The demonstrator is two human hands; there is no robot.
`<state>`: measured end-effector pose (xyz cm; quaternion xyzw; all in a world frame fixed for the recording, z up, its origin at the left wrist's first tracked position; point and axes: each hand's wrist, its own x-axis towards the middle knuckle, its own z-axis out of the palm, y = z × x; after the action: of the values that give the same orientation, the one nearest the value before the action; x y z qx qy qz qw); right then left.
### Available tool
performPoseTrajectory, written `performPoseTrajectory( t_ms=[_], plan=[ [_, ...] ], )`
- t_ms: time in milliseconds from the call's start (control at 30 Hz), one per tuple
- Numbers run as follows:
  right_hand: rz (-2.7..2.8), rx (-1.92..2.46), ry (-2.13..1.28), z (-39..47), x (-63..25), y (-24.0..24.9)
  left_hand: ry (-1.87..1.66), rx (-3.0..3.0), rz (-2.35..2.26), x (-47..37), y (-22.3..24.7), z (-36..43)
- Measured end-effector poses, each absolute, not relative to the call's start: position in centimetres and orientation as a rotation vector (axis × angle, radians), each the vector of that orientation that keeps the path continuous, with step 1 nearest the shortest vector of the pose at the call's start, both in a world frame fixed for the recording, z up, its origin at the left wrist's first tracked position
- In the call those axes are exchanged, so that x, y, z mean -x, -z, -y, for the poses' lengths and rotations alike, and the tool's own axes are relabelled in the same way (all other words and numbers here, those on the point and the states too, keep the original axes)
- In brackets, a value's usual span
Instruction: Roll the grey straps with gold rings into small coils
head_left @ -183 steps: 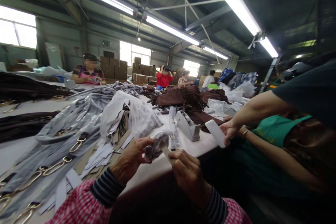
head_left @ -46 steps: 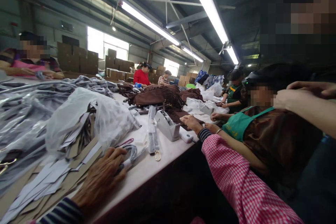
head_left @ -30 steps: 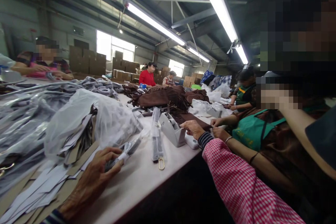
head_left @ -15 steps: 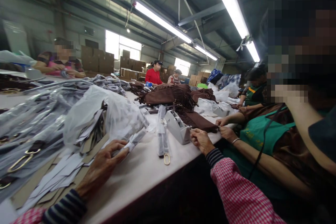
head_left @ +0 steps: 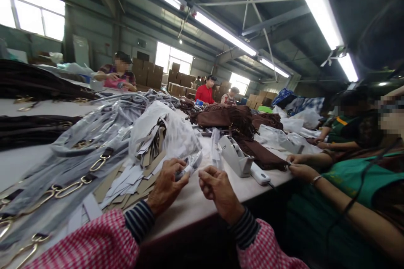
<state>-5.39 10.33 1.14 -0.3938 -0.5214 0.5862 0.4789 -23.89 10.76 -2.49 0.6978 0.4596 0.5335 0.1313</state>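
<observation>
My left hand (head_left: 167,183) is closed round a grey strap bundle (head_left: 191,166) wrapped in clear plastic, above the near edge of the table. Close to its right, my right hand (head_left: 217,189) has thumb and fingers pinched together; anything between them is too small to make out. Behind my right hand lies another plastic-wrapped strap (head_left: 216,147), partly hidden. A grey tape dispenser (head_left: 235,157) stands to the right of it. Left of my left hand, white and brown card strips (head_left: 126,185) spill from a clear plastic bag (head_left: 179,134).
Plastic-wrapped grey straps with gold clasps (head_left: 69,188) cover the left side. Brown fringed bags (head_left: 221,117) are piled behind. A white device (head_left: 260,174) lies by the table edge (head_left: 189,222). At right, a person in a green apron (head_left: 353,176) holds a brown piece.
The view has swung left. My right hand has moved from the tape dispenser toward my left hand, which still holds the strap bundle. The white device now shows beside the dispenser.
</observation>
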Motion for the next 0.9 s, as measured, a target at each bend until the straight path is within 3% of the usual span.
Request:
performPoseTrajectory(
  t_ms=[167, 900],
  plan=[
    [1.216, 0.969, -1.401, -11.2, 8.9, 0.1, -1.572, -2.112, -1.426, 23.9, 2.6, -10.7],
    [1.323, 1.097, -1.271, -12.4, 7.7, 2.9, -1.339, -1.939, -1.246, 24.6, 2.3, -10.7]
  ],
)
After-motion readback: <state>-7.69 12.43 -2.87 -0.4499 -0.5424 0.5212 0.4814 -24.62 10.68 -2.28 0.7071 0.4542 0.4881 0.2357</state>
